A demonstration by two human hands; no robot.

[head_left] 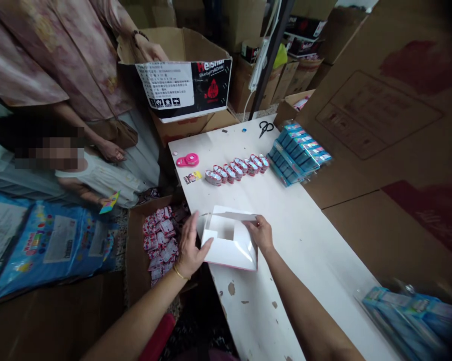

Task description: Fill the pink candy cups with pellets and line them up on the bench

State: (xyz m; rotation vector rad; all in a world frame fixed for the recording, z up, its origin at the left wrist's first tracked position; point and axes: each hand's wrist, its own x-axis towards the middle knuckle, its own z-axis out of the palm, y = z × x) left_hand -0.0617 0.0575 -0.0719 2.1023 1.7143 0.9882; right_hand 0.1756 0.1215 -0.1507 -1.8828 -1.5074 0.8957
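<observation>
Logged from my remote view: one white folding carton [229, 250], partly raised, lying on the white-painted table [297, 250] near its edge, left hand [190, 245] spread against its side, right hand [259, 233] pinching its upper flap. Also one cardboard box [135, 250] just beside the table, holding loose red-and-white wrapped packets [160, 240].

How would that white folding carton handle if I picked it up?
The white carton looks light and fairly stiff, being thin card. Its raised flap would probably flex easily, and it may slide on the painted table.
</observation>
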